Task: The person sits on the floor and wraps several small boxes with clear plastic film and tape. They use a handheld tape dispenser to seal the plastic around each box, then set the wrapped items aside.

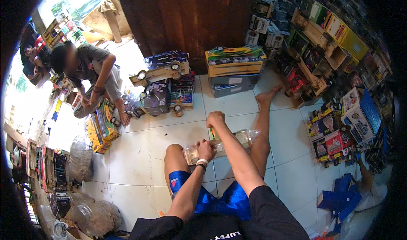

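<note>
Across the floor between my legs lies a long, pale wooden piece (220,147), like a toy truck's frame, with shiny clear plastic (253,134) at its right end. My left hand (205,151) has its fingers curled over the left part of this piece. Above its far edge, my right hand (216,119) is closed in a fist. Just under that fist shows a small green and orange thing (213,133). My right forearm covers part of the wooden piece, and what the fist grips is hidden.
Several toy trucks (163,91) stand stacked ahead, beside a yellow and green truck box (235,61). At left a person (91,70) crouches by a yellow toy truck (101,129). More trucks (333,134) and blue pieces (339,195) lie right. Plastic-wrapped bundles (80,159) sit left.
</note>
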The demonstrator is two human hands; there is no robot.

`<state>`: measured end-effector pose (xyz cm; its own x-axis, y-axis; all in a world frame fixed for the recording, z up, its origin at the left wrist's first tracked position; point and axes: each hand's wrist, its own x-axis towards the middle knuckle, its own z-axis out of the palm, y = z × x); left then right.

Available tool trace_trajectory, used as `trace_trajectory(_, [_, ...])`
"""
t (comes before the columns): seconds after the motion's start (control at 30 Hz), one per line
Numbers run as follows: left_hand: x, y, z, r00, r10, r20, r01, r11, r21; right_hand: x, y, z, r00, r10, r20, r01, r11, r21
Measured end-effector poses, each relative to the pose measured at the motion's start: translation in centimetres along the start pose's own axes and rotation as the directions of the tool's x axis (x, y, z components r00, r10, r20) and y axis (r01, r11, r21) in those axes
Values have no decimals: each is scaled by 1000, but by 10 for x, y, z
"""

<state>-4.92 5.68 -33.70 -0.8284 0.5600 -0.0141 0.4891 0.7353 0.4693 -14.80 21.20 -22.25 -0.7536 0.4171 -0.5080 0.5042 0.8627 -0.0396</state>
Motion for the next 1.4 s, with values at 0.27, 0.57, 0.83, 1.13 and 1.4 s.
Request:
trace_trajectory(0.27, [1,1,1,1000,-8,-2,8,998,-55,3,6,-9,996,-43,84,43,999,3])
trace_trajectory(0.57, [6,-8,11,999,10,-39,-12,999,-39,-229,66,122,839,-33,-542,314,845,434])
trace_trajectory(0.83, [6,-2,-6,996,27,84,-24,999,-34,-295,67,172,877,23,-481,230,857,460])
trace_trajectory(1.13, [-53,-6,-30,653,704,280,-758,608,237,-279,61,182,908,31,-418,174,879,443])
trace_trajectory(1.4, [-43,-38,30,562,673,481,-385,-302,872,-233,34,167,939,-167,-300,208,972,111])
